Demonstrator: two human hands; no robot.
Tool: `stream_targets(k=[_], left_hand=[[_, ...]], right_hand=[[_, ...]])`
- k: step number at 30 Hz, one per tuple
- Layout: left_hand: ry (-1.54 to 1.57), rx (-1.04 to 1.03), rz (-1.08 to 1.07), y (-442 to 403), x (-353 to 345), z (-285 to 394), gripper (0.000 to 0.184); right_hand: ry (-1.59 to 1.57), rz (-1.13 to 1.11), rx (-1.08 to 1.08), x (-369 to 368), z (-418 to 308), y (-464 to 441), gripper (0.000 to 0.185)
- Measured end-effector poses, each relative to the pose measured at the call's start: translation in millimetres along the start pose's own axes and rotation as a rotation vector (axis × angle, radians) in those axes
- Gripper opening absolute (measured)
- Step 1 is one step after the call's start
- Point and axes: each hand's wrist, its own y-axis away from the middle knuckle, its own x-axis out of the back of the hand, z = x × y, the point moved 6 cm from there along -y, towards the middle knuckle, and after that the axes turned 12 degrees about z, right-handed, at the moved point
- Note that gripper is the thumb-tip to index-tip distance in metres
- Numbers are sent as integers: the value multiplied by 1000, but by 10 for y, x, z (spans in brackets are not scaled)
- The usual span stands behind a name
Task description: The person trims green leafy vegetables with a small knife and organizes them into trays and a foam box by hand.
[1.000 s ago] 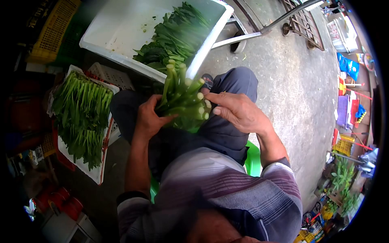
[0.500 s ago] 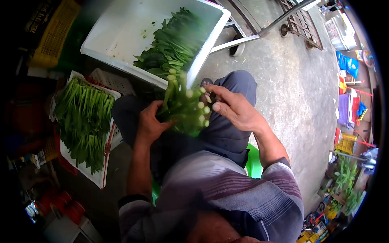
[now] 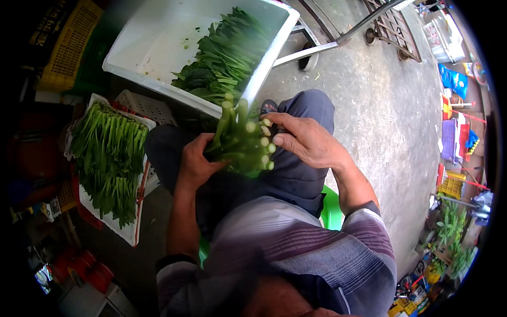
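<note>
My left hand [image 3: 197, 161] is wrapped round a bunch of leafy greens [image 3: 240, 140], held above my lap with its pale cut stem ends turned up and to the right. My right hand [image 3: 306, 138] is at those ends, thumb and forefinger curled round one or two of the stems. Its other fingers are partly hidden behind the thumb. More leafy greens [image 3: 224, 58] lie in a white foam box [image 3: 153, 42] just beyond the bunch. The lower leaves of the bunch are blurred.
To the left, more leafy greens [image 3: 108, 158] are heaped on a white foam tray [image 3: 132, 224]. A white plastic basket [image 3: 150, 108] sits behind it. I sit on a green stool [image 3: 331, 208]. A metal-framed cart [image 3: 396, 31] stands on the concrete floor at the upper right.
My right thumb and forefinger have shifted slightly left, closer in on the stem ends. My left hand keeps its hold on the bunch.
</note>
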Motion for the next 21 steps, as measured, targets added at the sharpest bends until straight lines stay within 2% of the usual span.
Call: stream_targets(k=[12, 21], left_hand=[[-16, 2, -24, -6, -12, 18, 49], [18, 27, -34, 3, -27, 4, 49]], right_hand=[[0, -44, -74, -5, 13, 1, 51], [14, -13, -22, -19, 36, 8, 48]])
